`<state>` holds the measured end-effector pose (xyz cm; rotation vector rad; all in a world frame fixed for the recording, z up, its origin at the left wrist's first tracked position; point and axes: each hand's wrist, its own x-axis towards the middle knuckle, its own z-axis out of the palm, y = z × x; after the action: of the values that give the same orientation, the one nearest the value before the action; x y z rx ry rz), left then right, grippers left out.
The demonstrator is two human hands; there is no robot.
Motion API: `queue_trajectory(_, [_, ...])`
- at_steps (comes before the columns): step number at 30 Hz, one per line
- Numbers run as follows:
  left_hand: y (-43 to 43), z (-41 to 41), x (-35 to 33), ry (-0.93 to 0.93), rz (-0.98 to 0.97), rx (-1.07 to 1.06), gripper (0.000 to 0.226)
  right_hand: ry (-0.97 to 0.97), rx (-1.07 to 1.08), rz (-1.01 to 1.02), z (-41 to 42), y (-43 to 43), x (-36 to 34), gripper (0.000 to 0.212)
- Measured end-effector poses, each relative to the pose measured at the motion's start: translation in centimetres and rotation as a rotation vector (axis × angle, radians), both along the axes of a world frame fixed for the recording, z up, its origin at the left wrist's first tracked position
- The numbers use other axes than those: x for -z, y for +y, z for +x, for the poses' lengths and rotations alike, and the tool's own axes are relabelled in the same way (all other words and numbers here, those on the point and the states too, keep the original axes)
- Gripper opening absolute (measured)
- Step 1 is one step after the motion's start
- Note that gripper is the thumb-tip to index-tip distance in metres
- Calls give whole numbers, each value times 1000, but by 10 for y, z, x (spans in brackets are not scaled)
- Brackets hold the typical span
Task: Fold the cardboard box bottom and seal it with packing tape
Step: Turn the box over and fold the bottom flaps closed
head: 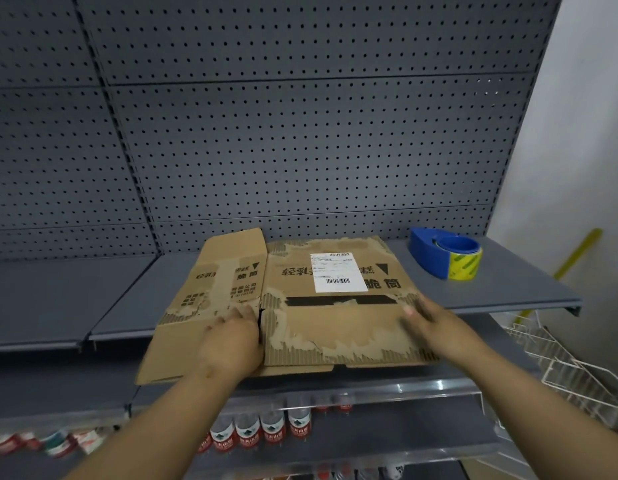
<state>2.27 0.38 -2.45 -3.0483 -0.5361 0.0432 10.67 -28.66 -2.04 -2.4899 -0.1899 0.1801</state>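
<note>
A flattened, worn cardboard box point(335, 317) lies on the grey shelf point(92, 299), its front edge jutting past the shelf's lip. It carries a white shipping label and a strip of black tape. My left hand point(231, 341) rests on the box at the crease between its left panel and the main panel, fingers curled at the crease. My right hand point(428, 323) lies on the box's right edge with fingers fairly straight. A blue tape dispenser point(442, 252) with a yellow-printed roll stands on the shelf to the right of the box, apart from both hands.
A grey pegboard wall point(300, 133) rises behind the shelf. Lower shelves hold several bottles with red labels point(262, 431) and small packets at the left. A white wire rack point(560, 362) sits at the lower right, next to a white wall.
</note>
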Motion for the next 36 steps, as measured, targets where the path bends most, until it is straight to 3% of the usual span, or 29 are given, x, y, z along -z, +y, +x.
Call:
queue_trajectory(2, [0, 3, -2, -58, 17, 28, 37, 19, 40, 102, -1, 0, -9, 57])
queue_trajectory(5, [1, 7, -21, -15, 57, 48, 37, 4, 107, 229, 1, -3, -22, 58])
queue_trajectory(10, [9, 3, -69, -13, 121, 85, 36, -79, 117, 548, -4, -6, -61, 33])
queue_trajectory(12, [23, 0, -84, -204, 74, 99, 37, -72, 113, 638, 0, -6, -75, 35])
queue_trajectory(15, [43, -7, -105, -441, -44, 96, 36, -5, 81, 732, 4, 3, -97, 54])
queue_trajectory(19, [44, -21, -129, -680, -336, 23, 36, 6, -32, 848, 3, 23, -120, 46])
queue_trajectory(25, [40, -22, -122, -885, -858, -185, 32, -169, -174, 727, 3, 30, -127, 47])
queue_trajectory(28, [33, -24, -114, -900, -959, -185, 30, -177, -441, 128, 3, 13, -118, 91])
queue_trajectory(30, [30, -26, -111, -900, -1012, -182, 31, -324, -463, -212, 9, 10, -111, 103])
queue_trajectory(33, [29, -27, -109, -909, -1080, -162, 30, -562, -381, -272, 13, 13, -111, 85])
queue_trajectory(36, [33, -30, -107, -952, -1277, -109, 25, -672, -312, -126, 16, 11, -119, 54])
